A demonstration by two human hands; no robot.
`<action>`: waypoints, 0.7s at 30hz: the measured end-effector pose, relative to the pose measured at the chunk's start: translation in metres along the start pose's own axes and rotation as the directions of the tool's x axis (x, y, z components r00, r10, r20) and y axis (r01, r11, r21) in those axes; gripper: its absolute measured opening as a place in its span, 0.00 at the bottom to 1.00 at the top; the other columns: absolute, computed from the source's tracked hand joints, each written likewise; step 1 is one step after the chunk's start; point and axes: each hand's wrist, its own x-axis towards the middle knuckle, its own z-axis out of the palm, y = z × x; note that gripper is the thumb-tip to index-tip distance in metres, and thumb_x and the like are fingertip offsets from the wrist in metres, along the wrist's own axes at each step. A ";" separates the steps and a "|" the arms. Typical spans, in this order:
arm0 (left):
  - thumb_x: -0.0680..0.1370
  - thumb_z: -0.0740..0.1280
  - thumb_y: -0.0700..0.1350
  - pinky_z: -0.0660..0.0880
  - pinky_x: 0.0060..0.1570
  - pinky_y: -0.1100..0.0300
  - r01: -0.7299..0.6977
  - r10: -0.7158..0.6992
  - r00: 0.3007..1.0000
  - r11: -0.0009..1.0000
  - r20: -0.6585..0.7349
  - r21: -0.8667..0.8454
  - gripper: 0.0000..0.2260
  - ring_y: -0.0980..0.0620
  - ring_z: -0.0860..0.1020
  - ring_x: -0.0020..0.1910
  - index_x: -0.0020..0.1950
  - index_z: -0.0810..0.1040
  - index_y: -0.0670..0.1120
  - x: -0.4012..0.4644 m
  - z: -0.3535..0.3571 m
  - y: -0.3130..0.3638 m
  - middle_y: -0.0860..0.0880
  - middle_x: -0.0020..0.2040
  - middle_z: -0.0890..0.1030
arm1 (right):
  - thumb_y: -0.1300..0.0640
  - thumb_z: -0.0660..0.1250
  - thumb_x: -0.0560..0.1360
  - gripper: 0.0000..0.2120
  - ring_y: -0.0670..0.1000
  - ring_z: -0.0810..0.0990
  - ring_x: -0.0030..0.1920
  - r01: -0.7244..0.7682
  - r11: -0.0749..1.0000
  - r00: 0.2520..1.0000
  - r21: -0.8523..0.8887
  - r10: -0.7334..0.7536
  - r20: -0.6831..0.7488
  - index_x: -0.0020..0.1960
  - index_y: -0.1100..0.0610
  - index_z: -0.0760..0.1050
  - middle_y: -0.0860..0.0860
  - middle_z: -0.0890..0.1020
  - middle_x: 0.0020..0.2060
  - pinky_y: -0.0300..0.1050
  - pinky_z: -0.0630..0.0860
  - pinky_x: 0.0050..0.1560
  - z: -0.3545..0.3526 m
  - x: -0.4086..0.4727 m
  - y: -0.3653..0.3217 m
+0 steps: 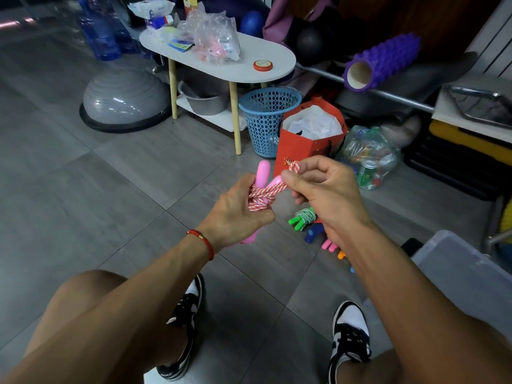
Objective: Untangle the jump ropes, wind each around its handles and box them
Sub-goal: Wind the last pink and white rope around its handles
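At the centre of the frame the left hand (pixel 235 214) has its grip curled round a pair of pink handles (pixel 262 173), their tips sticking up above the fingers, with red-and-white rope (pixel 260 196) wound about them. Just right of it, the right hand (pixel 318 187) pinches a loop of the same rope between thumb and forefinger, the strand running taut across to the handles. On the grey tiled floor (pixel 110 189) below the right wrist lies a green-handled jump rope (pixel 303 218), already wound, beside blue, pink and orange handles partly hidden by the forearm. A clear plastic box (pixel 457 267) sits at the lower right edge. A blue basket (pixel 267 120) stands behind, upper centre.
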 end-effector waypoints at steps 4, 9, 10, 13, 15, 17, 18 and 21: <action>0.70 0.71 0.45 0.76 0.35 0.48 -0.105 0.106 0.994 0.991 -0.011 0.081 0.14 0.50 0.76 0.32 0.51 0.70 0.50 -0.004 -0.001 0.004 0.49 0.37 0.77 | 0.64 0.77 0.72 0.08 0.48 0.77 0.30 -0.025 1.000 0.999 0.012 0.026 -0.022 0.44 0.62 0.78 0.52 0.81 0.29 0.40 0.76 0.30 -0.006 0.004 -0.004; 0.67 0.69 0.50 0.72 0.33 0.54 -0.295 0.276 0.955 0.919 0.107 0.260 0.16 0.52 0.75 0.35 0.51 0.68 0.53 -0.007 -0.011 -0.003 0.54 0.39 0.75 | 0.64 0.76 0.72 0.07 0.47 0.77 0.30 -0.184 0.980 0.983 0.071 0.182 0.037 0.45 0.62 0.78 0.52 0.81 0.31 0.37 0.76 0.30 -0.014 0.004 -0.006; 0.67 0.69 0.51 0.71 0.34 0.56 -0.330 0.297 0.943 0.901 0.152 0.283 0.17 0.53 0.74 0.36 0.52 0.67 0.54 -0.008 -0.011 -0.002 0.55 0.39 0.74 | 0.64 0.76 0.72 0.07 0.47 0.77 0.30 -0.190 0.980 0.982 0.065 0.188 0.031 0.46 0.63 0.78 0.52 0.80 0.31 0.37 0.76 0.30 -0.016 0.005 -0.007; 0.67 0.71 0.48 0.69 0.33 0.59 -0.334 0.321 0.942 0.919 0.095 0.208 0.16 0.53 0.74 0.34 0.51 0.69 0.51 -0.012 -0.010 0.002 0.53 0.37 0.74 | 0.65 0.74 0.73 0.06 0.47 0.76 0.29 -0.220 0.971 0.975 0.095 0.215 0.057 0.44 0.61 0.77 0.51 0.79 0.30 0.37 0.75 0.30 -0.016 0.005 -0.008; 0.67 0.71 0.45 0.72 0.32 0.56 -0.315 0.310 0.949 0.938 0.060 0.144 0.16 0.49 0.75 0.33 0.52 0.70 0.49 -0.012 -0.011 0.007 0.50 0.37 0.75 | 0.65 0.73 0.74 0.06 0.46 0.76 0.29 -0.257 0.957 0.966 0.138 0.248 0.078 0.43 0.60 0.76 0.51 0.80 0.29 0.37 0.76 0.30 -0.014 0.004 -0.008; 0.68 0.71 0.41 0.75 0.28 0.50 -0.268 0.266 0.961 0.963 0.072 0.023 0.16 0.46 0.77 0.30 0.52 0.70 0.49 -0.013 -0.011 0.011 0.48 0.36 0.76 | 0.66 0.72 0.74 0.06 0.47 0.77 0.29 -0.288 0.946 0.957 0.147 0.277 0.087 0.43 0.60 0.76 0.52 0.81 0.29 0.37 0.77 0.30 -0.011 0.001 -0.007; 0.68 0.71 0.39 0.74 0.27 0.51 -0.246 0.248 0.966 0.968 0.067 -0.044 0.16 0.46 0.77 0.29 0.51 0.70 0.50 -0.014 -0.011 0.012 0.48 0.36 0.76 | 0.66 0.72 0.74 0.06 0.47 0.77 0.28 -0.303 0.940 0.952 0.157 0.292 0.090 0.43 0.60 0.75 0.52 0.81 0.28 0.37 0.77 0.30 -0.009 -0.001 -0.006; 0.70 0.71 0.33 0.74 0.31 0.52 -0.193 0.203 0.979 0.964 0.037 -0.184 0.16 0.48 0.76 0.32 0.52 0.72 0.47 -0.015 -0.009 0.016 0.43 0.38 0.77 | 0.69 0.71 0.75 0.08 0.47 0.77 0.27 -0.336 0.922 0.942 0.191 0.326 0.084 0.41 0.60 0.74 0.53 0.81 0.28 0.37 0.77 0.28 -0.002 -0.006 -0.002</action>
